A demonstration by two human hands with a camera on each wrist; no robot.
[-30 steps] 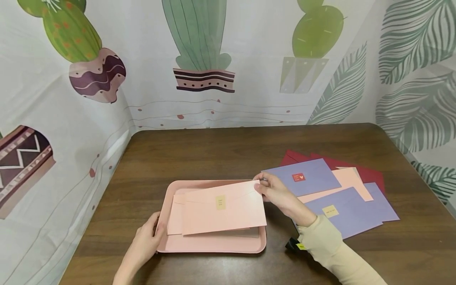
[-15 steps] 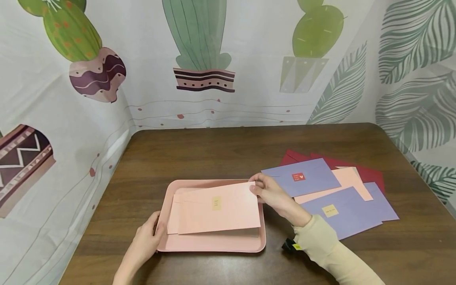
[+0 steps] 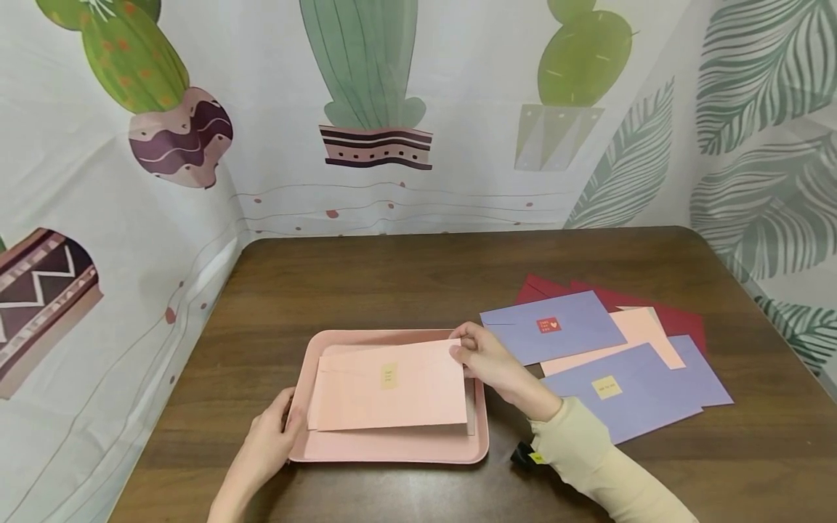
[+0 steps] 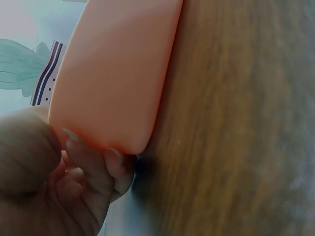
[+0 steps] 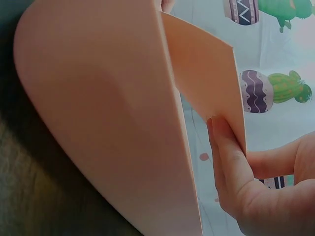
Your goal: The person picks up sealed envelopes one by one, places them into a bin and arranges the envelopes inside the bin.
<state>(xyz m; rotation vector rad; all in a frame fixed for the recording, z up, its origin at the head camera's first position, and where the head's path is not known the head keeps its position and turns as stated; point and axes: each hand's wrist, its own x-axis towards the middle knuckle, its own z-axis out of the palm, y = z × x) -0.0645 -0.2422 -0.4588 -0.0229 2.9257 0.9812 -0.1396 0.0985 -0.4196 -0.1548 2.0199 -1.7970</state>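
A peach envelope (image 3: 399, 399) with a small yellow label lies slanted over the pink tray (image 3: 386, 452). My right hand (image 3: 493, 367) pinches its upper right corner between thumb and fingers. In the right wrist view this envelope (image 5: 206, 73) rises above the tray's side wall (image 5: 98, 108), its held end raised. Beneath it, another pale envelope shows as narrow strips at the left and right. My left hand (image 3: 268, 432) grips the tray's left side, thumb at the rim and fingers against the outer wall, as the left wrist view also shows with the tray (image 4: 113, 73).
Right of the tray lies a loose pile: purple envelopes (image 3: 628, 407), a purple one with a red heart label (image 3: 548, 325), a peach one (image 3: 663, 341) and red ones (image 3: 686, 319). A black object with a yellow tag (image 3: 523, 456) is at my right sleeve. A printed curtain (image 3: 471, 203) hangs behind the table.
My right hand has moved left and slightly toward me, carrying the peach envelope further over the tray and lining it up with the one below. My left hand stays at the tray.
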